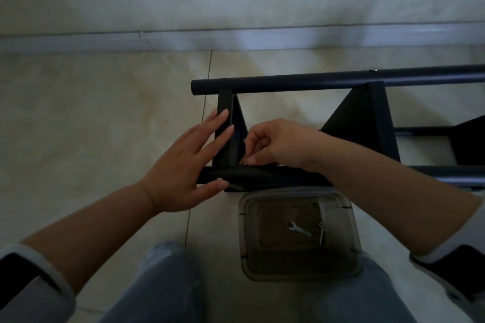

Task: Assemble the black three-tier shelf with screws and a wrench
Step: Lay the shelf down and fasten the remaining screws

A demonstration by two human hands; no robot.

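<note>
The black shelf frame (pixel 328 81) lies on its side on the tiled floor, its round poles running left to right. My left hand (pixel 183 162) lies flat with straight fingers against the end shelf panel (pixel 225 134) and the near pole (pixel 252 176). My right hand (pixel 273 141) has curled fingers pinching a small silver screw (pixel 244 140) at the inner face of that panel. A silver wrench (pixel 300 229) and a loose screw (pixel 321 233) lie in a clear plastic box (pixel 349 223) below the near pole.
A second shelf panel (pixel 367 123) stands further right, and a third panel (pixel 469 139) shows at the right edge. The wall and its skirting board (pixel 157 39) run behind the frame. My knees in jeans (pixel 162 283) flank the plastic box.
</note>
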